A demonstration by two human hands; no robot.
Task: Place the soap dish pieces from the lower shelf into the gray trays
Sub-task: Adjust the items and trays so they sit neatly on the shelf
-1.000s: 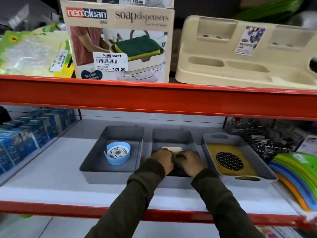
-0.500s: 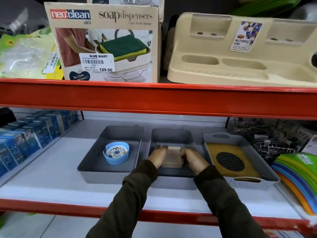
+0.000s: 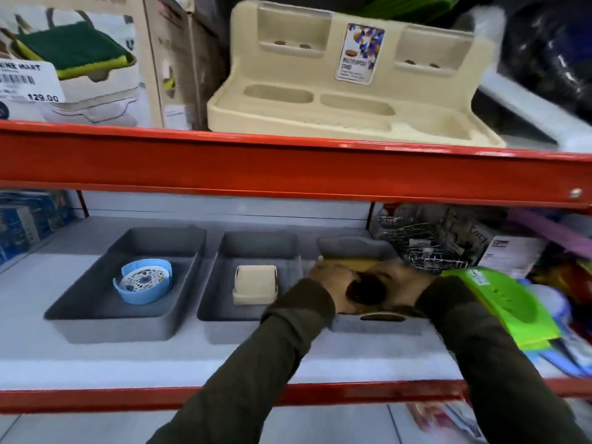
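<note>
Three gray trays stand in a row on the lower shelf. The left tray point(image 3: 80, 302) holds a round blue soap dish point(image 3: 144, 280) with a flowered insert. A square beige soap dish point(image 3: 255, 283) lies alone in the middle tray point(image 3: 211, 302). In the right tray point(image 3: 352, 248) lies a yellow soap dish piece point(image 3: 355, 262) with a dark round mesh point(image 3: 366, 291). My left hand point(image 3: 333, 283) and my right hand point(image 3: 403, 283) grip that yellow piece on either side of the mesh. The picture is blurred there, and my hands hide much of the piece.
The red beam of the upper shelf point(image 3: 288, 168) hangs low over the trays. On it stand a beige multipurpose stand point(image 3: 352, 100) and a soap dispenser box point(image 3: 80, 59). Wire racks point(image 3: 426, 248) and green plastic items point(image 3: 506, 302) crowd the right; blue boxes point(image 3: 22, 219) stand at left.
Both hands let go of the beige soap dish, which stays in the middle tray, and moved right onto the yellow piece in the right tray. The camera swung right.
</note>
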